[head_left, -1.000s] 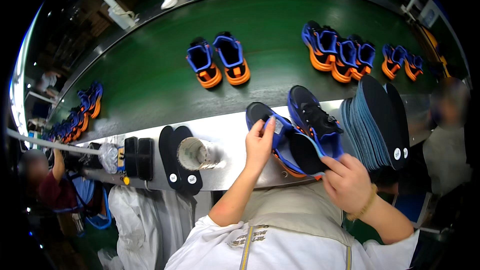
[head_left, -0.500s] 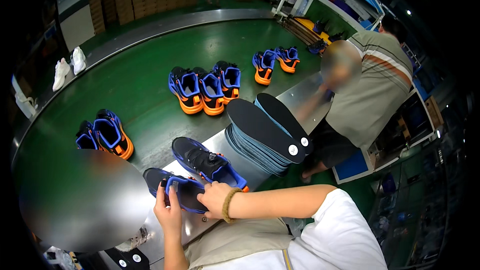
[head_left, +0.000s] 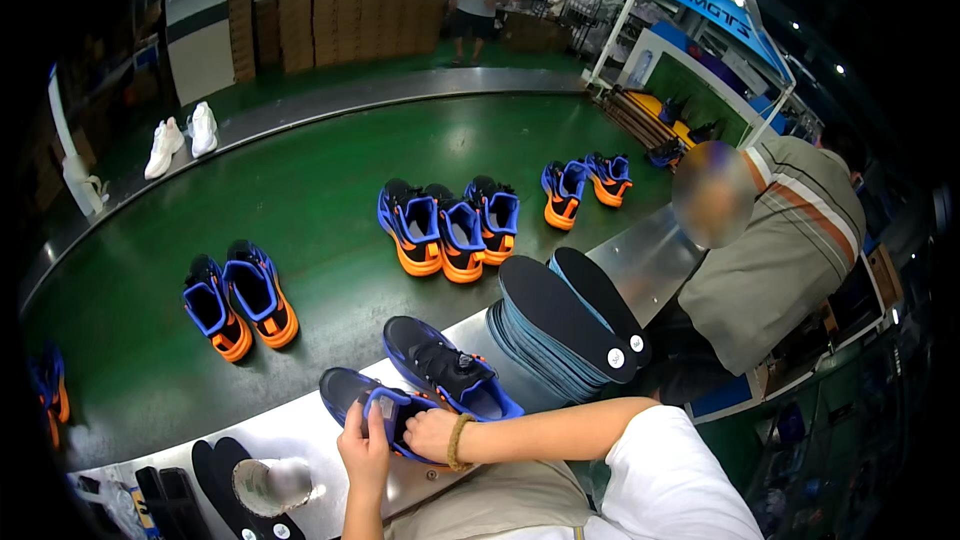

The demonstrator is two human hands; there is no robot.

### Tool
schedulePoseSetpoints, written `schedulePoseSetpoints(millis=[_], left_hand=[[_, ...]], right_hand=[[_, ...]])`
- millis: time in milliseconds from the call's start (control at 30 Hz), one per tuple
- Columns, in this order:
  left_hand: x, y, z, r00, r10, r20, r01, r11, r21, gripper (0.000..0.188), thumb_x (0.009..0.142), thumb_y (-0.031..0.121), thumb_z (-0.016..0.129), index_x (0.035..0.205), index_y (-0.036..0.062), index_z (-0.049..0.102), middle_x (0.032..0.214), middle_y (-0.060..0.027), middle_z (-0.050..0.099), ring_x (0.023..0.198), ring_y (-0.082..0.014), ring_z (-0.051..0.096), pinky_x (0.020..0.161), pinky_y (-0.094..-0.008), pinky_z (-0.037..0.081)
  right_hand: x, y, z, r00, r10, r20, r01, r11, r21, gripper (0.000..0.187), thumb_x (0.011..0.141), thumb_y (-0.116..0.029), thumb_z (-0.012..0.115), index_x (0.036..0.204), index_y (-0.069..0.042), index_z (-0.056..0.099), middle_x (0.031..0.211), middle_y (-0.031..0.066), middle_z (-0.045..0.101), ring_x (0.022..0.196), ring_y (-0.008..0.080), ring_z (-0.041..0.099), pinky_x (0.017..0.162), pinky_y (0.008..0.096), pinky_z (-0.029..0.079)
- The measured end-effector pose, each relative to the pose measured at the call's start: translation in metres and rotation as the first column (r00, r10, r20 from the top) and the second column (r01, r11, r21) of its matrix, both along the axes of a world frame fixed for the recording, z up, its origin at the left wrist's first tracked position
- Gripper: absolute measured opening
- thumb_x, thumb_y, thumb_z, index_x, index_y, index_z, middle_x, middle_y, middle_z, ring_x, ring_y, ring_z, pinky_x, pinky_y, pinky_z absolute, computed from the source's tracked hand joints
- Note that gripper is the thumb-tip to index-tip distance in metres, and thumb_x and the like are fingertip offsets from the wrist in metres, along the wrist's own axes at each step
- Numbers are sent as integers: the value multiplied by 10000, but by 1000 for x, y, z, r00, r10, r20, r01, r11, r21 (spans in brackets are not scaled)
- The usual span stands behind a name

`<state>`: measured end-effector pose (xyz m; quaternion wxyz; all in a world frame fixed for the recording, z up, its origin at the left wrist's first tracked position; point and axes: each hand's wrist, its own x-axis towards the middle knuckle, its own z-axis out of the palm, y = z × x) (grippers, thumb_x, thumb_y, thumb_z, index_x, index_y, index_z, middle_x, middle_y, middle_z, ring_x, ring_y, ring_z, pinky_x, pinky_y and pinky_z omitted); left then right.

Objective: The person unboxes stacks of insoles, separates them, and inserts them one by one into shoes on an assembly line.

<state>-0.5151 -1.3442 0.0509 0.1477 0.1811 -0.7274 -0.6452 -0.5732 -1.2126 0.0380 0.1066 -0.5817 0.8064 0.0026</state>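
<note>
On the tabletop (head_left: 322, 432), from the left, 2 black insoles (head_left: 213, 468) lie by a whitish cylinder (head_left: 270, 487), which could tip if the left forearm swings outward. The left hand (head_left: 365, 448) pinches the tongue of the near shoe (head_left: 345, 390) between thumb and fingers; if that slips, the tongue could fold inward. The right hand (head_left: 432, 434) has its fingertips inside the shoe's opening; I cannot tell whether they grip anything. A hard push there could bunch the lining or shove the shoe into the second shoe (head_left: 440, 365), just beyond. Further right, the layered insole stack (head_left: 560, 325) could topple if the right arm bumps it.

As for edges, the near shoe sits close to the tabletop's near edge. Behind, the green conveyor (head_left: 335, 240) offers room between 1 pair (head_left: 262, 295) and 3 clustered shoes (head_left: 460, 260).
</note>
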Motion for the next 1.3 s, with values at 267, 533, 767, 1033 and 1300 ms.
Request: schedulePoseSetpoints(millis=[267, 533, 767, 1033, 1300], left_hand=[[-6, 9, -8, 995, 35, -98, -30, 998, 46, 161, 888, 113, 515, 938, -37, 547, 785, -11, 564, 691, -46, 473, 593, -192, 397], [-9, 1, -17, 1000, -14, -24, 19, 974, 225, 251, 874, 113, 530, 1072, -38, 568, 961, -86, 616, 826, -96, 547, 734, -232, 444], [-12, 2, -13, 956, 183, -229, -242, 935, -260, 314, 812, -29, 529, 1103, 45, 435, 1064, -115, 398, 922, -177, 487, 599, -236, 436], [-17, -4, 7, 980, -200, -19, 150, 793, -590, 477, 661, 34, 695, 1039, -23, 409, 1072, -188, 424, 866, -348, 528, 692, -365, 464], [1, 0, 9, 975, -211, -72, 153, 870, -468, 256, 683, 23, 696, 868, -5, 520, 1015, -175, 478, 808, -294, 555, 681, -337, 466]], right_hand=[[-4, 1, 11, 994, 95, -49, -81, 968, 240, 207, 801, -203, 477, 896, -58, 591, 915, 119, 587, 873, 243, 543, 750, 317, 424], [-18, -18, 8, 985, 150, 84, -170, 774, 611, 260, 813, -247, 505, 939, -102, 681, 1105, 78, 572, 1007, 262, 505, 833, 340, 399], [-20, -9, 28, 950, 233, 208, -310, 784, 538, 207, 749, -209, 533, 845, -72, 656, 924, 127, 636, 966, 254, 558, 819, 340, 450], [-5, 31, 41, 956, 65, 285, -87, 994, 63, 404, 748, -297, 513, 891, 76, 579, 924, 195, 592, 969, 310, 549, 1032, 447, 227], [40, 103, 37, 921, -222, 319, 347, 840, -417, 235, 642, -57, 701, 860, -27, 617, 913, 77, 561, 891, 244, 544, 820, 358, 417]])
